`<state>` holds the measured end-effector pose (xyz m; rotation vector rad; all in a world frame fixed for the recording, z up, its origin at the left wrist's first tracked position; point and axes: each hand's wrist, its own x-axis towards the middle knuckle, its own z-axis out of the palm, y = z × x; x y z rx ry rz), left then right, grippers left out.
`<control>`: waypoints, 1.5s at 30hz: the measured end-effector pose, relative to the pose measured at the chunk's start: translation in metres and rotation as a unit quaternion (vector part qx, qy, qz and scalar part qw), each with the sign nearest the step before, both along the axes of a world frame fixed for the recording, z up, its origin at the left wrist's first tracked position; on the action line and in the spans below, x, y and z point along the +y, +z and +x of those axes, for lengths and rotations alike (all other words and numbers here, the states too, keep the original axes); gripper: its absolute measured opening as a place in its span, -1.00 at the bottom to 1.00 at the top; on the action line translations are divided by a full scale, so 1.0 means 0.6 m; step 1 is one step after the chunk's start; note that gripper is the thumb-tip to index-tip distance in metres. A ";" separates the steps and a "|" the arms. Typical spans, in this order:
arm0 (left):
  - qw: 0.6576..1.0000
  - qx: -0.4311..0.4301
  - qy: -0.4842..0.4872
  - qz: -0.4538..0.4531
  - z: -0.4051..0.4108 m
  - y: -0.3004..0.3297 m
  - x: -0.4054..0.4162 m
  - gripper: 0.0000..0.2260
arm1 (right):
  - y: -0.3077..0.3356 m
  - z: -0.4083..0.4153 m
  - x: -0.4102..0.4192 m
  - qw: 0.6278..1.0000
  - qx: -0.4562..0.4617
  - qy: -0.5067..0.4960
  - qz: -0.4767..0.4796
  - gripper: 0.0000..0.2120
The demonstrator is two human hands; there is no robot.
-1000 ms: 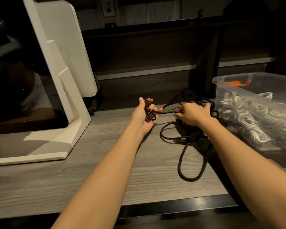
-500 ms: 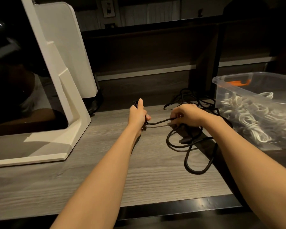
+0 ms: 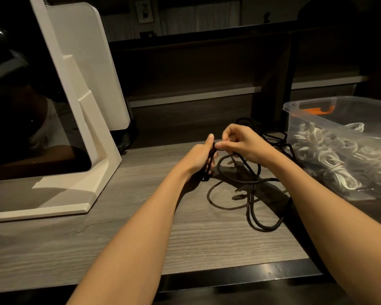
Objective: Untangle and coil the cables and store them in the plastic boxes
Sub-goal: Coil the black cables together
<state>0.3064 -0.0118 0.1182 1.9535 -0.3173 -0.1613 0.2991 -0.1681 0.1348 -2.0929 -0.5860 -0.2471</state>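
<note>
1. Wood-grain counter [image 3: 123,245], loose loops of black cable [image 3: 254,208] lying at 5 o'clock of the hands
2. Left hand [image 3: 199,158] grips a coiled bunch of the black cable, thumb up
3. Right hand [image 3: 243,144] pinches the cable at the left thumb, hands touching
4. Clear plastic box [image 3: 299,108] at 3 o'clock holds coiled white cables [image 3: 326,159]
5. White stand [image 3: 84,119] at 9 o'clock

The cable [image 3: 246,183] lies on the desk [image 3: 123,238], between the monitor [image 3: 53,106] at left and the box [image 3: 348,150] at right.
</note>
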 end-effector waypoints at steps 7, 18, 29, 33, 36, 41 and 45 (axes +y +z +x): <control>0.982 0.097 -0.097 -0.133 -0.004 -0.007 -0.011 -0.54 | -0.004 0.001 -0.008 0.997 0.047 -0.009 0.058 -0.91; 0.967 0.073 0.123 -0.211 0.006 -0.013 0.000 -0.66 | 0.008 -0.008 -0.016 0.972 0.193 0.018 -0.133 -0.76; 0.891 0.168 0.064 -0.417 0.000 -0.004 0.005 -0.65 | -0.009 0.003 -0.013 0.982 0.130 -0.109 -0.087 -0.69; 0.892 0.137 0.024 -0.429 0.001 -0.004 0.008 -0.71 | -0.010 0.006 -0.004 0.969 0.112 -0.085 -0.205 -0.68; 0.900 0.125 0.013 -0.417 -0.001 -0.005 0.003 -0.71 | -0.009 0.006 -0.002 0.957 0.142 -0.085 -0.240 -0.69; 0.877 0.136 0.052 -0.458 0.001 -0.005 -0.003 -0.67 | -0.006 0.003 0.005 0.929 0.185 -0.065 -0.315 -0.82; 0.834 0.159 0.095 -0.519 0.006 -0.006 0.000 -0.68 | 0.003 -0.010 0.011 0.942 0.183 -0.016 -0.282 -0.81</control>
